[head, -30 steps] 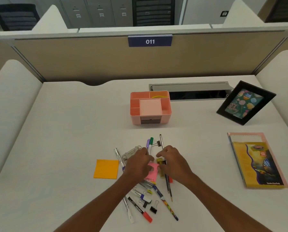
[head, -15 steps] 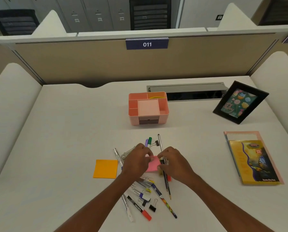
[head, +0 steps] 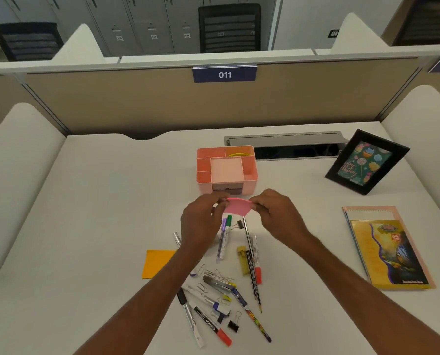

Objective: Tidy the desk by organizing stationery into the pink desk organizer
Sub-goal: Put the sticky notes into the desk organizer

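Both hands work together on one thing: the left hand (head: 201, 221) and the right hand (head: 277, 213) each pinch an opposite edge of the single pink sticky pad (head: 237, 207). Each grip is closed fingertip to thumb on the paper, so the pad bows upward between them. It hangs in the air just in front of the one pink organizer (head: 226, 170), which stands near the middle of the bench (head: 98, 213) towards its far edge. A two-sided hold probably keeps the loose sheets square, and the pad looks meant for the shallow square tray in the organizer's centre. One back compartment already holds a yellow strip (head: 239, 154); the others look bare. The rest of the stationery lies scattered between the pad and the near edge. It includes one orange sticky pad (head: 157, 263), a green marker (head: 228, 222) beside a purple pen (head: 222, 239), two pencils, one black (head: 251, 260) and one patterned (head: 256, 320), and a red-capped marker (head: 212, 326). There are also at least two black binder clips, the nearer at (head: 233, 325), a yellowish block (head: 242, 262) and a loose cluster of paper clips (head: 215, 274) too tangled to count. Towards the right edge lie two stacked books (head: 388, 252), with one picture frame (head: 367, 162) propped behind them.
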